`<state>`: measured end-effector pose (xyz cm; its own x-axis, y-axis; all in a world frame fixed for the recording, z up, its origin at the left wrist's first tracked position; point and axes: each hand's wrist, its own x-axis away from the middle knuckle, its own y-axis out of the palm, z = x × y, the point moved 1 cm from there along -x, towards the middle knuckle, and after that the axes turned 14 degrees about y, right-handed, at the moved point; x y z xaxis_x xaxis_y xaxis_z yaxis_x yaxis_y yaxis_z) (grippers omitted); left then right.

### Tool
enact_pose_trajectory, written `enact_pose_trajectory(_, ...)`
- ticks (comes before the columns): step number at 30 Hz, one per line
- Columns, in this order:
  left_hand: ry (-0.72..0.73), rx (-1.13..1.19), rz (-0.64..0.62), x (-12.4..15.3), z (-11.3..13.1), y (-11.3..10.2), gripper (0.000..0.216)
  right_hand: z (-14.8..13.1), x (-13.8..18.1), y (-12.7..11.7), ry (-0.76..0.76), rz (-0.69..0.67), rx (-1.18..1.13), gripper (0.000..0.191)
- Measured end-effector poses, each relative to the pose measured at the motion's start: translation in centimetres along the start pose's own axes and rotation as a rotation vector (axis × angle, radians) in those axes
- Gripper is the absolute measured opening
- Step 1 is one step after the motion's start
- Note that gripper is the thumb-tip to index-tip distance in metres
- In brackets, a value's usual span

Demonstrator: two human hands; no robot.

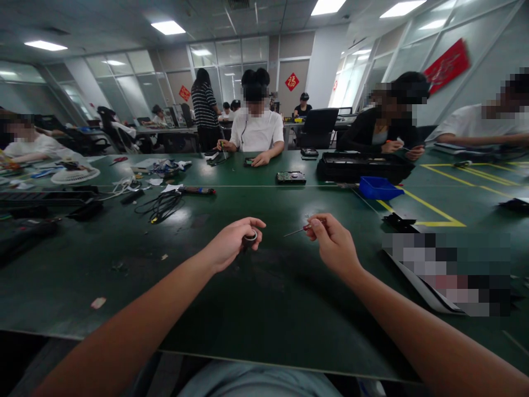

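Observation:
My left hand is closed round a small dark round part with a silvery rim, held above the green tabletop. Its index finger reaches out over the part; what exactly the part is, I cannot make out. A screwdriver with a thin metal shaft and a reddish handle is pinched in my right hand. The shaft points left towards the left hand, and a gap lies between its tip and the round part. Most of the handle is hidden by the fingers.
Beyond my hands lie a coiled black cable, a green circuit-board device, a blue tray and a long black casing. A pale panel rests at right. Across the green table, a person in white handles parts.

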<state>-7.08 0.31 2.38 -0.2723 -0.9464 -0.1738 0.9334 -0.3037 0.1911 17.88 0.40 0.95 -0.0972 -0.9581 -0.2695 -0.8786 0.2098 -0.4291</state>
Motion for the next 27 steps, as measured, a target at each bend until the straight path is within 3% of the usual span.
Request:
enact_pose_trajectory(5, 0.024, -0.105, -0.072, -1.1, 0.2, 3.5, 0.030, 0.2, -0.1, 0.2, 0.002, 0.009, -0.015, 0.028)
enact_pose_trajectory(8, 0.030, -0.192, -0.120, -1.7, -0.3, 4.5, 0.031, 0.2, 0.0, 0.2, 0.004, 0.009, -0.018, 0.028)
enact_pose_trajectory(13, 0.161, -0.575, -0.158, -2.2, -2.4, 3.4, 0.033, -0.1, 0.0, 0.1, 0.004, 0.001, 0.006, 0.028)
enact_pose_trajectory(17, 0.275, -0.931, -0.281, -1.7, -4.3, 2.1, 0.060, -0.2, 0.2, 0.1, 0.000, -0.014, 0.031, 0.028)
enact_pose_trajectory(19, 0.287, -0.980, -0.315, -1.6, -5.2, 1.6, 0.062, -0.2, 0.2, 0.1, 0.003, -0.039, 0.013, 0.028)
enact_pose_trajectory(22, 0.304, -1.006, -0.334, -1.8, -6.0, 0.9, 0.047, -0.1, 0.3, 0.1, 0.017, -0.088, -0.046, 0.027)
enact_pose_trajectory(27, 0.366, -1.061, -0.323, -2.3, -6.0, 0.2, 0.037, -0.1, 0.3, 0.4, 0.024, -0.164, -0.120, 0.026)
